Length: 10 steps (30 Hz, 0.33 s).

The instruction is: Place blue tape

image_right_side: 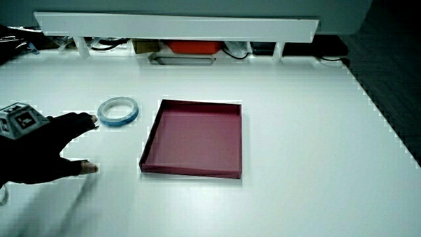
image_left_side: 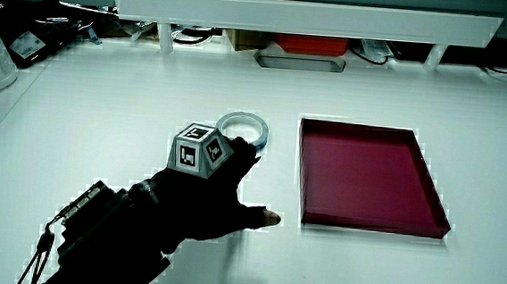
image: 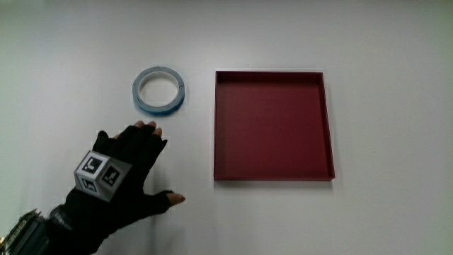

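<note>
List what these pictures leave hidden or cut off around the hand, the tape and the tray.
- Blue tape: in a side view the hand and its cube cover its near rim.
- Hand: in a side view the edge cuts off its wrist.
- Red tray: near wall's inner face is hidden in both side views.

We see the hand (image: pixel 117 185) in a black fabric glove that covers the palm and the back and leaves the fingertips (image: pixel 150 125) bare. On the back of the glove sits a small grey cube with black-and-white square markings (image: pixel 102 175) on each face that we can see; in a side view (image_left_side: pixel 202 148) three such faces show. On the forearm we see a dark band with ribbed, metal-looking parts (image: pixel 27 230), and in a side view thin dark cords (image_left_side: pixel 42 251) hang from it.
</note>
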Available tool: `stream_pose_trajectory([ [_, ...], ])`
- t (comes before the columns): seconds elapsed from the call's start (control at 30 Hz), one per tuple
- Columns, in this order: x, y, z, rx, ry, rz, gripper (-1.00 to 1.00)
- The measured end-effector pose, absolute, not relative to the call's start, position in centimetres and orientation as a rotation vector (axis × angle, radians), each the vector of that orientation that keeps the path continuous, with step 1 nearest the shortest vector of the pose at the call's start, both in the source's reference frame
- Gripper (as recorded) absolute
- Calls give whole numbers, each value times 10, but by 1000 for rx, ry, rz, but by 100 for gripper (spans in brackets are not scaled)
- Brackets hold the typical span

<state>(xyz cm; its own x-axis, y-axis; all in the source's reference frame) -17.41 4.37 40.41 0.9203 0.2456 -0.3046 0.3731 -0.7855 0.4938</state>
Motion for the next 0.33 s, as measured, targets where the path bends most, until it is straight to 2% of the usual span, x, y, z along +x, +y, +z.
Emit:
stream_pose_trajectory([
  [0.33, -180, 68, 398, 2482, 405, -312, -100],
])
